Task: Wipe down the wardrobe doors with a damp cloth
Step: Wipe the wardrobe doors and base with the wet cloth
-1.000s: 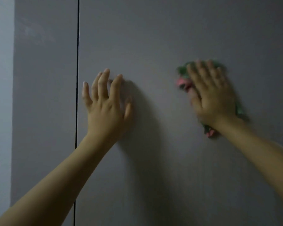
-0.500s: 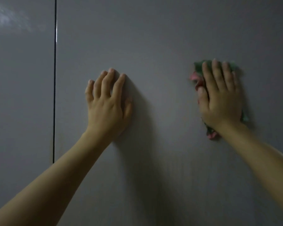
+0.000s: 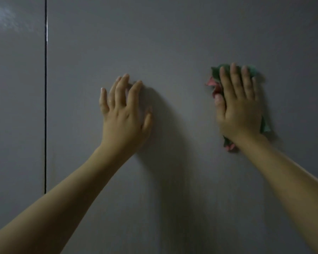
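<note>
A flat grey wardrobe door [image 3: 182, 43] fills most of the view. My right hand [image 3: 239, 107] lies flat on a crumpled green and pink cloth [image 3: 216, 82], pressing it against the door with straight fingers. Most of the cloth is hidden under the palm; bits stick out at the top, left and bottom. My left hand [image 3: 124, 114] rests open on the same door to the left, fingers spread and pointing up.
A dark vertical gap [image 3: 45, 107] separates this door from the neighbouring grey door [image 3: 17, 125] on the left, which carries a faint light reflection at its top.
My right hand and the cloth have slid to the right across the door. The view has shifted right, so the door gap sits further left. My left hand stays planted.
</note>
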Demonstrator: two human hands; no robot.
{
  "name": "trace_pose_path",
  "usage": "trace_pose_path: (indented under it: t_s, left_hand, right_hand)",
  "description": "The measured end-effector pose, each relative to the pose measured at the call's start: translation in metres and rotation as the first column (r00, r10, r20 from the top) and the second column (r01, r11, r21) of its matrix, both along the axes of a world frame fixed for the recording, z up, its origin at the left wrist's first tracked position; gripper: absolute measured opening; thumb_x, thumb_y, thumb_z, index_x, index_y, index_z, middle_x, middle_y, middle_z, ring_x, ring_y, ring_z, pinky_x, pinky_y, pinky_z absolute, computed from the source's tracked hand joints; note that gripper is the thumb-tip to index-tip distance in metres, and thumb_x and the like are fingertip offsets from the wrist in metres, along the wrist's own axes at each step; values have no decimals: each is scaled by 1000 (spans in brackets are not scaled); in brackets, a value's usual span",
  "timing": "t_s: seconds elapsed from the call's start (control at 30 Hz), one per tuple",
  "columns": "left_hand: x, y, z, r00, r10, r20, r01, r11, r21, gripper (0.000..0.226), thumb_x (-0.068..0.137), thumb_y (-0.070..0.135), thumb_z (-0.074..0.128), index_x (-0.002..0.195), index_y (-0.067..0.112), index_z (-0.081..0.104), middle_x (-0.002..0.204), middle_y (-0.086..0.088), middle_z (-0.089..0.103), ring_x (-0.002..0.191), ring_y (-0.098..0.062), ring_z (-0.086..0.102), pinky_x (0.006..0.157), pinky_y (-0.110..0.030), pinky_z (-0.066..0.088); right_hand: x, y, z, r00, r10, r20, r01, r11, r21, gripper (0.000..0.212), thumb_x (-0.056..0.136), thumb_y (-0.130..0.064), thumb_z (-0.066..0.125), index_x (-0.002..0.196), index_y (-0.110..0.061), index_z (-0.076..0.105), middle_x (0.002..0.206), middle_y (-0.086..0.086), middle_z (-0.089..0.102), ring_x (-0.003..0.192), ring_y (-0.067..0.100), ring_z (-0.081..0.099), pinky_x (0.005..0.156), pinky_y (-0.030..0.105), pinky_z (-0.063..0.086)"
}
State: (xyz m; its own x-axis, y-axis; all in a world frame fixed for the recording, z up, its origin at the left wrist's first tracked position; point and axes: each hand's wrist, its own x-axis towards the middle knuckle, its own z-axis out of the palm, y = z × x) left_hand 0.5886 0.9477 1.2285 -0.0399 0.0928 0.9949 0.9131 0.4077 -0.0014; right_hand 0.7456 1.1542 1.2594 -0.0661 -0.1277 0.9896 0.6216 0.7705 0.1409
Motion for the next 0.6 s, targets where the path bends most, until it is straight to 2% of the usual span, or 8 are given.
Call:
trace_pose_path:
  t_s: [0.07,0.2,0.27,0.33,0.43,0.5,0.53,0.6]
  left_hand:
    - [12,16,-3,999,-24,-31,23,1000,-21,62,87,43,36,138,9,44,149,-18,34,141,-33,25,115,-53,8]
    - [30,43,-8,992,-80,-94,75,996,-51,58,87,38,41,138,10,46,148,-16,37,139,-32,28,115,-54,12]
    - [36,51,-11,988,-102,-117,94,993,-77,58,88,38,40,139,11,45,149,-16,36,139,-31,27,115,-54,12]
    - [40,58,-11,986,-103,-134,91,991,-93,59,88,38,39,139,11,45,149,-16,36,140,-32,27,115,-56,11]
    - [46,67,-10,983,-87,-162,71,992,-106,61,88,40,39,142,10,41,151,-18,31,141,-36,22,116,-55,8]
    - [53,73,-10,973,-109,-205,90,991,-102,60,90,39,39,143,11,40,152,-20,28,142,-36,21,117,-51,7]
    - [57,76,-10,968,-126,-217,108,990,-93,59,91,38,39,143,11,41,152,-20,28,142,-36,21,117,-50,8]
    - [63,83,-9,970,-150,-193,137,987,-79,58,91,38,39,143,12,42,152,-19,29,141,-36,23,117,-48,9]
  right_hand:
    - [-14,-13,-17,997,2,-72,-5,999,-35,55,99,-35,27,148,-9,27,154,14,27,142,35,21,117,44,9]
    - [-3,-14,-68,942,-12,334,-67,972,224,54,97,-35,32,147,-14,29,153,8,26,143,30,22,118,46,12]
    - [18,2,-59,898,-64,435,-78,950,303,54,97,-35,33,146,-15,29,152,6,27,141,28,24,118,45,15]
    - [35,24,-38,932,-52,358,-43,967,251,54,97,-33,32,146,-13,30,152,7,29,141,30,25,117,46,16]
    - [54,48,-8,996,-42,80,40,999,17,55,99,-35,25,148,-11,24,153,13,28,142,33,23,117,46,12]
    - [44,44,-13,991,-56,-121,44,994,-103,55,100,-35,24,148,-9,27,153,15,29,142,35,23,117,46,13]
    - [37,37,-26,985,-53,-164,34,993,-112,55,100,-35,25,147,-7,29,152,16,29,142,36,23,117,47,14]
    - [27,22,-67,1000,-8,-27,7,999,-42,54,100,-34,26,147,-9,30,153,13,26,143,34,22,118,47,12]
